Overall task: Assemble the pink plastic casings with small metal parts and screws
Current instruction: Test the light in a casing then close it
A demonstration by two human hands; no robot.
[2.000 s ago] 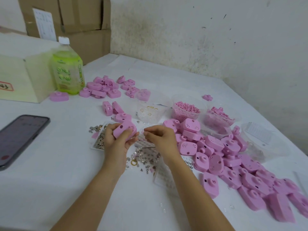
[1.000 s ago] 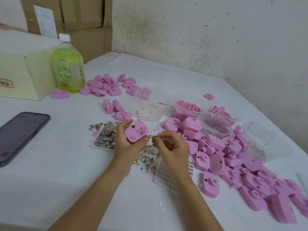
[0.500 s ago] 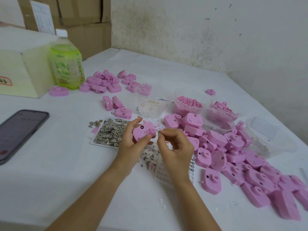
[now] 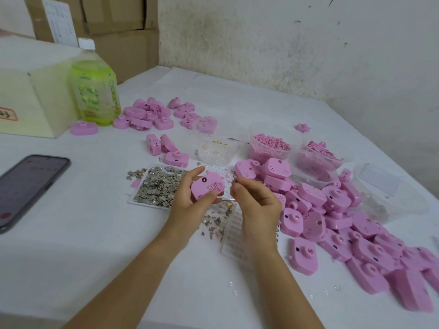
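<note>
My left hand (image 4: 190,203) grips a pink plastic casing (image 4: 206,187) above the table's middle, thumb pressed on its lower edge, a small metal piece showing on its face. My right hand (image 4: 255,205) is just right of it, fingers pinched on a thin metal pin (image 4: 228,200) whose tip points toward the casing. A white tray of small metal parts (image 4: 158,189) lies left of my left hand. Loose metal bits (image 4: 215,222) are scattered under my hands.
A big heap of pink casings (image 4: 344,224) fills the right side; a smaller group (image 4: 147,113) lies at the back. Clear tubs hold pink pellets (image 4: 270,144) and rings (image 4: 215,150). A phone (image 4: 26,184) lies left, a green bottle (image 4: 95,89) and beige box (image 4: 31,100) behind.
My left hand has turned the casing over and lifted it toward the right. My right hand stayed close, pinching its small part beside the casing. The view shifted slightly.
</note>
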